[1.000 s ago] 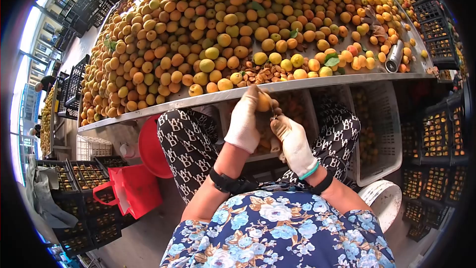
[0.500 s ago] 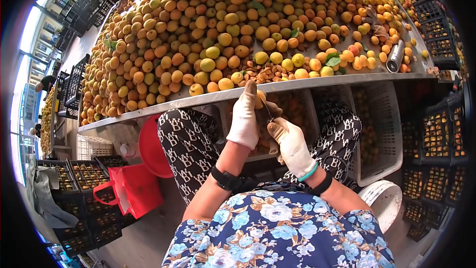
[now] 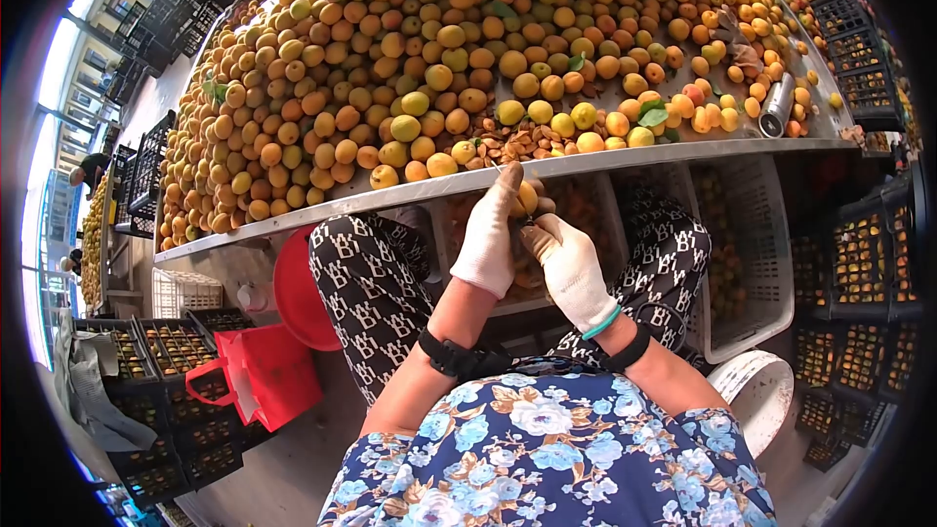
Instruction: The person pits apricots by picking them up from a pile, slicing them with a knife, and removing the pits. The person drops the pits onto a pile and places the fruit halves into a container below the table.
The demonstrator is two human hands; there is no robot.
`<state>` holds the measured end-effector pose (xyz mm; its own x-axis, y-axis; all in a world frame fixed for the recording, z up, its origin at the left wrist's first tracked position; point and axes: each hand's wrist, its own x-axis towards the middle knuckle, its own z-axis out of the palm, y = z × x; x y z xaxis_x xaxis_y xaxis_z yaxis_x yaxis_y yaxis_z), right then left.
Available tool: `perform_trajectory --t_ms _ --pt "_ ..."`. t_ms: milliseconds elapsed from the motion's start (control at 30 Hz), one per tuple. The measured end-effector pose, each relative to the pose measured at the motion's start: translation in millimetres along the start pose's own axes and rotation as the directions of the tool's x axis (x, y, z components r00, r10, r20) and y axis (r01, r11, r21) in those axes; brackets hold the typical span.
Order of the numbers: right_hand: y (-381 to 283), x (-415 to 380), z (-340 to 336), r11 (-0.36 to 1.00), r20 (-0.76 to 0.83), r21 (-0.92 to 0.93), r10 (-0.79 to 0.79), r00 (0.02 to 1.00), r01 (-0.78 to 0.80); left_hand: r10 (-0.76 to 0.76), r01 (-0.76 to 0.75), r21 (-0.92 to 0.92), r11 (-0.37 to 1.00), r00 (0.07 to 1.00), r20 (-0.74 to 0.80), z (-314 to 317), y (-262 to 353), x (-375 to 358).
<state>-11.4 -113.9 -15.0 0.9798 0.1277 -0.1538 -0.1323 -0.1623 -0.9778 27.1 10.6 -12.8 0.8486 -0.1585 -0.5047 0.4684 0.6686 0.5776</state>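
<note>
While my left hand (image 3: 488, 246) clamps an orange fruit (image 3: 526, 198), my right hand (image 3: 574, 273) curls beside its fingertips, grip unclear, the next move needing steadiness.

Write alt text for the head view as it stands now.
A person's gloved left hand holds an apricot, with the gloved right hand close beside it, at the edge of a metal table heaped with loose apricots. A red bag stands at left, a pale plastic crate at right.
</note>
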Motion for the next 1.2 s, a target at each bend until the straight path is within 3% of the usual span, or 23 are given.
perform_trajectory --t_ms 100,200,300,367,467,633,800,900,1000,1100,1200 --pt "4 -1 5 0.999 -0.029 0.004 -0.053 0.998 0.053 0.071 -0.071 -0.002 0.997 0.997 -0.020 -1 -5 1" --pt "9 -1 9 0.979 -0.087 -0.166 -0.135 0.987 0.119 0.085 -0.082 0.038 0.996 0.994 -0.071 -5 -8 4" --pt "5 -4 8 0.973 -0.085 -0.222 -0.081 0.993 0.061 0.064 -0.056 0.070 0.996 0.991 -0.118 -5 -6 5" --pt "20 -1 6 0.989 -0.039 -0.144 -0.045 0.998 0.039 0.026 -0.015 0.079 0.997 0.992 -0.127 0 -2 1" --pt "14 -1 0 0.998 -0.012 -0.068 0.002 1.000 -0.002 0.131 -0.124 0.236 0.964 0.991 -0.011 3 -3 -3" --pt "5 -11 -2 0.979 -0.015 -0.202 -0.019 1.000 0.016 0.005 0.004 0.079 0.997 0.993 -0.119 -5 1 3" --pt "12 -7 1 0.950 -0.059 -0.294 -0.124 0.991 0.101 0.017 -0.007 0.062 0.998 0.985 -0.169 -12 -8 12" --pt "10 -6 3 0.942 -0.058 -0.326 -0.103 0.993 0.078 -0.021 0.021 0.000 1.000 0.984 -0.175 -3 -5 7" --pt "38 0 6 0.998 0.009 -0.044 -0.049 0.999 0.050 -0.085 0.078 -0.051 0.996 0.984 -0.158 -1 -7 5" --pt "-11 -9 -12 0.900 0.241 0.259 0.292 0.925 -0.351 -0.088 0.079 -0.073 0.994 0.988 -0.130 0 -5 2" --pt "-30 -16 -23 0.858 0.277 0.271 0.365 0.889 -0.437 0.076 -0.079 -0.040 0.996 0.995 -0.068 -2 5 3"
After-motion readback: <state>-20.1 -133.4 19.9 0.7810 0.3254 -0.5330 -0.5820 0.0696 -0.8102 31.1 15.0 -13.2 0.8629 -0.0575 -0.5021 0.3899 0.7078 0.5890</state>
